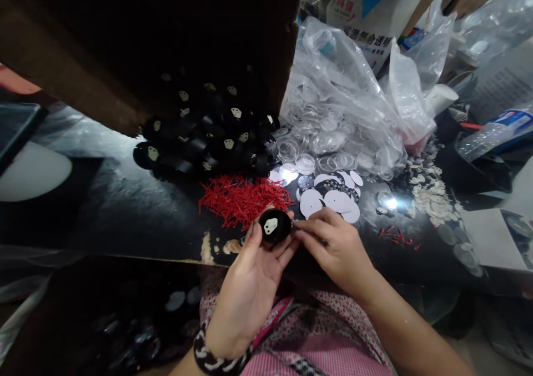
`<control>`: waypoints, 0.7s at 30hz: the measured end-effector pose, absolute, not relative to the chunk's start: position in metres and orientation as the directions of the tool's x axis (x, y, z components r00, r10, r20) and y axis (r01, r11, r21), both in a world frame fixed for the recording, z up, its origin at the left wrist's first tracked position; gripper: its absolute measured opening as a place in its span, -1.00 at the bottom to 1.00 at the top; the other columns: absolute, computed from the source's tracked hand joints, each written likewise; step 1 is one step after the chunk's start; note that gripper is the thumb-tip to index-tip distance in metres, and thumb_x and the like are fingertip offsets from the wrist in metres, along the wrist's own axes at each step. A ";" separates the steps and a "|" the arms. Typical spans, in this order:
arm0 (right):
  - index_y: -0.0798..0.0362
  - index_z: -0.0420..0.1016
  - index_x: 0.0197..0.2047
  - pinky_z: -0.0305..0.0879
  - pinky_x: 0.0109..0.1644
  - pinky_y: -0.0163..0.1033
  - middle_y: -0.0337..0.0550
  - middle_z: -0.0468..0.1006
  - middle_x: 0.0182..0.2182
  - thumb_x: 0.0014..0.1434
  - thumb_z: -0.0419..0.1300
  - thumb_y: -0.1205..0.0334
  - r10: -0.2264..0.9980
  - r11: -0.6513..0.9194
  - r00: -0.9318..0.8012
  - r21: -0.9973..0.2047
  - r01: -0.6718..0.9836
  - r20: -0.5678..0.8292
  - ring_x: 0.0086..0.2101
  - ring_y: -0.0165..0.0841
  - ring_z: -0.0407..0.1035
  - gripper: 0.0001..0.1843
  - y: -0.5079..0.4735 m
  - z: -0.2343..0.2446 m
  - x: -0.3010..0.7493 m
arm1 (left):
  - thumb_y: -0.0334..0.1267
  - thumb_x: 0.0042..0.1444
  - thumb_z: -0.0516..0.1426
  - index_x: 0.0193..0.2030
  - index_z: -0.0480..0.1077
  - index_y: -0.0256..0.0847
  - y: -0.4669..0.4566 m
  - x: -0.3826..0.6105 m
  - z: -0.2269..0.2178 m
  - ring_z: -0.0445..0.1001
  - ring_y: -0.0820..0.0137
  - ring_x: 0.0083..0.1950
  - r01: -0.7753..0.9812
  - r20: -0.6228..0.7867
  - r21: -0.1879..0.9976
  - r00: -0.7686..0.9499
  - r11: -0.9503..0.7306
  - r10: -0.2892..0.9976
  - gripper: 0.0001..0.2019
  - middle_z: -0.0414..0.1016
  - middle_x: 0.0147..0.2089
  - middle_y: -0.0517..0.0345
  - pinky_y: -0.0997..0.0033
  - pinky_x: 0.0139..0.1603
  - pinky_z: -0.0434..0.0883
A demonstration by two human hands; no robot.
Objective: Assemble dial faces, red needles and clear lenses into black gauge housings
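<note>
My left hand (pixel 258 270) is closed around a small round black case (pixel 284 226) with a pale, holed plate (pixel 270 226) on its face. My right hand (pixel 333 248) is beside the case's right edge, thumb and forefinger pinched together. Whatever sits between those fingertips is too small to make out. Just beyond the hands lies a heap of thin red pieces (pixel 241 195). White and black printed discs (pixel 328 195) are piled past my right hand.
Many similar black cases (pixel 208 143) spill from a dark cardboard box (pixel 137 37) at the back left. Clear plastic rings (pixel 325 131) lie in a plastic bag (pixel 358 76). To the right are pale small plates (pixel 431 192), several loose red pieces (pixel 397 235) and an open white box (pixel 491 237).
</note>
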State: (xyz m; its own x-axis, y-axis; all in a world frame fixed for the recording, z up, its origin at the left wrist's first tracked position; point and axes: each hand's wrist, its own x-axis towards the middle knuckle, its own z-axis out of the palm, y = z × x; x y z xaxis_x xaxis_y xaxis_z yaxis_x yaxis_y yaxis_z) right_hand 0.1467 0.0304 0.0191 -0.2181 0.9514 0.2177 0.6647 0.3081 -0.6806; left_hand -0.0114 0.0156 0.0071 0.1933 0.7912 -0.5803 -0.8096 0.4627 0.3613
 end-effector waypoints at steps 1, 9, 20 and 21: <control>0.03 0.57 -0.05 0.36 -0.15 -0.26 -0.14 0.48 -0.28 0.24 0.20 0.26 0.954 0.292 -0.249 -0.722 0.628 0.169 -0.28 -0.36 0.43 -0.78 0.030 0.019 0.143 | -0.10 0.31 0.03 0.21 0.34 -0.14 0.016 -0.010 0.007 0.49 0.18 0.13 -0.819 -0.574 0.357 0.188 0.450 0.797 -0.61 0.47 0.18 -0.06 0.17 0.14 0.45; 0.05 0.50 -0.33 0.28 -0.28 -0.30 -0.24 0.39 -0.39 0.19 0.24 0.31 0.986 0.123 -0.155 -0.865 0.487 0.053 -0.37 -0.42 0.33 -0.95 0.038 0.030 0.142 | -0.11 0.24 0.13 0.18 0.40 -0.04 0.009 -0.014 -0.002 0.45 0.23 0.18 -0.762 -0.522 0.499 0.115 0.412 0.845 -0.62 0.52 0.14 0.02 0.26 0.11 0.47; 0.04 0.37 -0.38 0.22 -0.30 -0.31 -0.29 0.46 -0.42 0.18 0.20 0.37 0.973 0.046 -0.212 -0.810 0.585 -0.097 -0.38 -0.43 0.35 -0.89 0.041 0.043 0.127 | -0.11 0.13 0.23 0.03 0.52 0.07 0.005 -0.019 -0.009 0.35 0.19 0.27 -0.520 -0.461 0.710 0.168 0.476 0.871 -0.70 0.48 0.20 0.22 0.32 0.15 0.45; 0.04 0.37 -0.38 0.21 -0.30 -0.31 -0.28 0.46 -0.42 0.18 0.20 0.37 0.966 0.066 -0.239 -0.797 0.600 -0.100 -0.38 -0.43 0.35 -0.88 0.042 0.044 0.128 | -0.12 0.15 0.23 0.01 0.53 0.07 0.006 -0.021 -0.012 0.37 0.19 0.25 -0.503 -0.450 0.719 0.188 0.479 0.873 -0.72 0.47 0.20 0.22 0.32 0.11 0.48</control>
